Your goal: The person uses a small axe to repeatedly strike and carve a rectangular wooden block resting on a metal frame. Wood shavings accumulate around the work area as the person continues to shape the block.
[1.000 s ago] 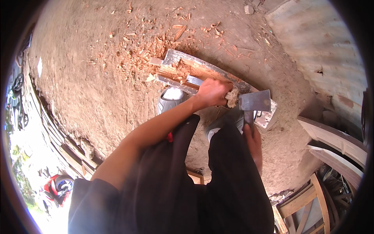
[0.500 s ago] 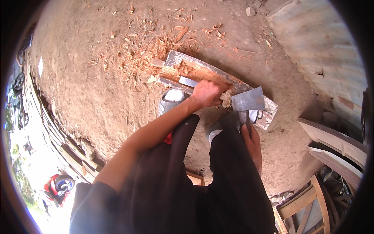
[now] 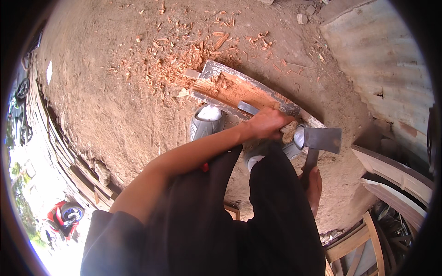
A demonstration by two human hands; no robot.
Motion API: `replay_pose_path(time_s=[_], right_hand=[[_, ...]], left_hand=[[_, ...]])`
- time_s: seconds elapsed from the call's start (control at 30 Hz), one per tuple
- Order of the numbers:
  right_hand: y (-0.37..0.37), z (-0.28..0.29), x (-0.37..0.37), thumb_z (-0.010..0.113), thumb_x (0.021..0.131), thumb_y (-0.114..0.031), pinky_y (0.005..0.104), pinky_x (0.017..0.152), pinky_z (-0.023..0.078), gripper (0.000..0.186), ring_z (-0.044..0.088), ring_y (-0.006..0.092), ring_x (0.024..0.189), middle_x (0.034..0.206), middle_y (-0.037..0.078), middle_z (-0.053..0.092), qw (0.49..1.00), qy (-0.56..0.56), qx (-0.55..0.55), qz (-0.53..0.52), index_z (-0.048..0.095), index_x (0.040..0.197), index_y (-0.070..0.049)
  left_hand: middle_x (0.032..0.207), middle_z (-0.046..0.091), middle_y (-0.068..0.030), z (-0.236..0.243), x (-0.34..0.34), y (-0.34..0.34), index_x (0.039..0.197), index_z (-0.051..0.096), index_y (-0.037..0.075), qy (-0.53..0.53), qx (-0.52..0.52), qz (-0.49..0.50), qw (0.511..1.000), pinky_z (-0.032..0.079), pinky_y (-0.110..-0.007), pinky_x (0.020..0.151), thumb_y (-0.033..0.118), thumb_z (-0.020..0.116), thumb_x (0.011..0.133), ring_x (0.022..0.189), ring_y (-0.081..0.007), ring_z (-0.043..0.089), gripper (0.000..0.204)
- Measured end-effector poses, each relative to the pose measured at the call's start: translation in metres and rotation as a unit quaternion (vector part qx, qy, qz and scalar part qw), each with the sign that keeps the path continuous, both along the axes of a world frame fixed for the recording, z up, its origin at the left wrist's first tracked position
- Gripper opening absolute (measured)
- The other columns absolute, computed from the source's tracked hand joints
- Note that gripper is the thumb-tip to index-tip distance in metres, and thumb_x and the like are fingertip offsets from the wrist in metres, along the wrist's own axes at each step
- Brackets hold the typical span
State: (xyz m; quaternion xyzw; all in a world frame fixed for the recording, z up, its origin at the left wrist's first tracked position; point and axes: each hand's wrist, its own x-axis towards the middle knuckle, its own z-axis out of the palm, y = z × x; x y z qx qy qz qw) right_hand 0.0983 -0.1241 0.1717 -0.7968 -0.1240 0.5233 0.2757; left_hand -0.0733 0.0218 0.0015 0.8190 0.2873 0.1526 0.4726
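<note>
My left hand (image 3: 268, 123) is closed around a chisel (image 3: 247, 107). The blade points up and left over the hollow of a long wooden piece (image 3: 251, 86), and the frayed butt of its handle sticks out behind my fist. Whether the edge touches the wood I cannot tell. Pale, rough-cut wood lines the hollow, inside worn grey-white outer faces. To the right, my right hand (image 3: 313, 184) grips the dark handle of a hatchet (image 3: 324, 140). Its broad flat metal head is just right of the chisel's butt, apart from it.
Wood shavings (image 3: 184, 60) litter the dirt floor beyond the far left end of the piece. My grey shoes (image 3: 207, 123) stand close to it. Corrugated metal sheeting (image 3: 382, 60) and wooden boards (image 3: 391, 170) line the right. A red motorbike (image 3: 64, 218) is far off at lower left.
The hatchet has swung right and down, away from the chisel's butt. My left hand and the chisel have shifted right and slightly down along the hollow.
</note>
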Motion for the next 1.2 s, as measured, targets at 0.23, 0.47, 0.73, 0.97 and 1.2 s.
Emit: replay_pose_path(time_s=[0.23,0.47,0.73,0.97,1.2], right_hand=[[0.003,0.013,-0.018,0.051,0.105,-0.053,0.0203,0.058,0.035,0.051,0.046,0.0063,0.061,0.071,-0.002,0.048,0.993,-0.024,0.020,-0.117,0.060,0.114,-0.003],[0.005,0.014,-0.007,0.051,0.105,-0.052,0.0218,0.059,0.036,0.050,0.047,0.0068,0.063,0.073,-0.001,0.050,0.997,-0.006,0.021,-0.067,0.060,0.116,-0.004],[0.001,-0.027,0.015,0.059,0.104,-0.042,0.0234,0.058,0.036,0.039,0.046,0.0071,0.061,0.069,0.000,0.049,0.989,-0.027,0.065,0.130,0.058,0.115,-0.004],[0.012,-0.032,0.008,0.055,0.105,-0.038,0.0249,0.040,0.037,0.031,0.047,0.0091,0.046,0.062,0.000,0.048,0.996,-0.037,0.074,0.033,0.052,0.112,-0.008],[0.015,-0.031,0.020,0.059,0.103,-0.041,0.0250,0.043,0.034,0.036,0.043,0.0093,0.047,0.063,0.000,0.049,0.999,0.022,0.040,-0.016,0.054,0.110,-0.007]], left_hand=[[0.080,0.070,-0.0197,0.000,0.028,-0.001,0.108,0.070,0.006,-0.017,-0.052,0.053,0.997,0.056,-0.049,0.071,0.010,0.070,0.060,0.080,-0.0403,0.070,0.049],[0.074,0.069,-0.0182,-0.005,0.027,-0.004,0.099,0.072,0.007,-0.008,-0.030,0.077,0.997,0.055,-0.049,0.069,0.011,0.070,0.062,0.075,-0.0405,0.069,0.038],[0.074,0.069,-0.0194,-0.012,0.037,0.004,0.085,0.069,0.007,0.025,-0.033,0.144,0.989,0.055,-0.051,0.068,0.017,0.071,0.065,0.077,-0.0407,0.070,0.022],[0.074,0.069,-0.0191,-0.011,0.040,0.003,0.084,0.068,0.008,0.022,-0.042,0.138,0.989,0.054,-0.051,0.067,0.016,0.070,0.065,0.077,-0.0401,0.070,0.020],[0.074,0.069,-0.0195,-0.018,0.038,0.007,0.089,0.071,0.010,0.037,-0.052,0.184,0.981,0.054,-0.050,0.068,0.016,0.070,0.066,0.075,-0.0414,0.069,0.024]])
